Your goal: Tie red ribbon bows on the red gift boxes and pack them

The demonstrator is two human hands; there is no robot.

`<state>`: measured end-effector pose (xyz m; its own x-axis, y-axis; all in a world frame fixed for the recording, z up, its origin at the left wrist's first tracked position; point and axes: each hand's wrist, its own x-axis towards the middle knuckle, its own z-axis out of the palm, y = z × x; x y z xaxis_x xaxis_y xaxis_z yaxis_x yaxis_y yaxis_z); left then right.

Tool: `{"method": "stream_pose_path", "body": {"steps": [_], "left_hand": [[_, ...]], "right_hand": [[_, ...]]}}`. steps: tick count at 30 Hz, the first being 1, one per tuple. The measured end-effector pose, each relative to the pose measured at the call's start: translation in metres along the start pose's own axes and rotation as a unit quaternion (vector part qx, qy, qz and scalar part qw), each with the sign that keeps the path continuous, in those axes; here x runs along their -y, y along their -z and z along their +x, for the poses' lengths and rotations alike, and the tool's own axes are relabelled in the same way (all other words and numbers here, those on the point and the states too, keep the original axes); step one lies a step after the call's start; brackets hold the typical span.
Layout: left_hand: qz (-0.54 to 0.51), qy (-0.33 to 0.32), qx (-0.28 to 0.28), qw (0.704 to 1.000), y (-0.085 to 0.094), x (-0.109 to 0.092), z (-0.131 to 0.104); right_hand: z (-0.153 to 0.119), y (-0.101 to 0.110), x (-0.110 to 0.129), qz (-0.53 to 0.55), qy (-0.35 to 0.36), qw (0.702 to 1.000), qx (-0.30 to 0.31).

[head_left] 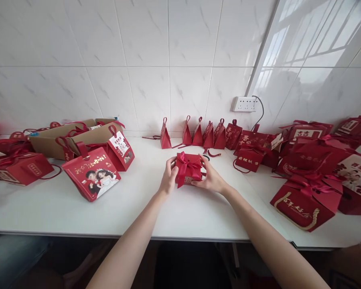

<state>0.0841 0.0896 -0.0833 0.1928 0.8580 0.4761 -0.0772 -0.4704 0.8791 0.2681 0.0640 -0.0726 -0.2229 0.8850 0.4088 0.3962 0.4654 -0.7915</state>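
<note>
A small red gift box (195, 160) with a shiny red ribbon bow (187, 164) on top sits between my two hands, over the middle of the white table. My left hand (169, 176) grips its left side, thumb toward me and fingers behind. On the right side my right hand (209, 175) holds it, with the thumb low at the front and the fingers round the far corner. Both hands are closed on the box. Behind it a dark red ribbon or cord (213, 153) lies on the table.
Several triangular red boxes (165, 135) stand along the tiled wall. More red boxes crowd the right, including one with a gold rope handle (307, 200). Left are a cardboard carton (48, 144) and a red box with a printed couple (92, 172). A power strip (245, 104) is on the wall.
</note>
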Motion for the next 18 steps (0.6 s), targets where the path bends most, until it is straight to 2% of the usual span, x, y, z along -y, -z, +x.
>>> {"method": "stream_pose_path", "body": {"steps": [5,10,12,15,16,17,18], "left_hand": [[0.065,-0.08,-0.07,0.992,0.0,-0.009,-0.003],[0.175,-0.168,-0.141,0.96,0.0,-0.01,-0.002],[0.197,-0.187,-0.155,0.95,0.0,-0.008,-0.001],[0.201,-0.197,-0.166,0.945,0.001,-0.007,0.001],[0.198,-0.197,-0.167,0.946,0.001,-0.007,0.001],[0.195,-0.197,-0.167,0.946,0.001,-0.007,0.001],[0.194,-0.198,-0.166,0.946,0.0,-0.007,0.001]], "right_hand": [[-0.002,0.002,-0.001,-0.04,0.077,0.996,-0.009],[-0.003,-0.004,-0.007,-0.034,0.098,0.995,0.01],[-0.003,-0.001,-0.008,-0.013,0.064,0.997,0.03],[-0.004,0.013,-0.004,0.059,-0.027,0.989,0.132],[-0.003,0.017,-0.001,0.092,-0.054,0.984,0.145],[-0.003,0.021,0.002,0.123,-0.075,0.981,0.13],[-0.002,0.024,0.005,0.147,-0.09,0.981,0.089]]}}
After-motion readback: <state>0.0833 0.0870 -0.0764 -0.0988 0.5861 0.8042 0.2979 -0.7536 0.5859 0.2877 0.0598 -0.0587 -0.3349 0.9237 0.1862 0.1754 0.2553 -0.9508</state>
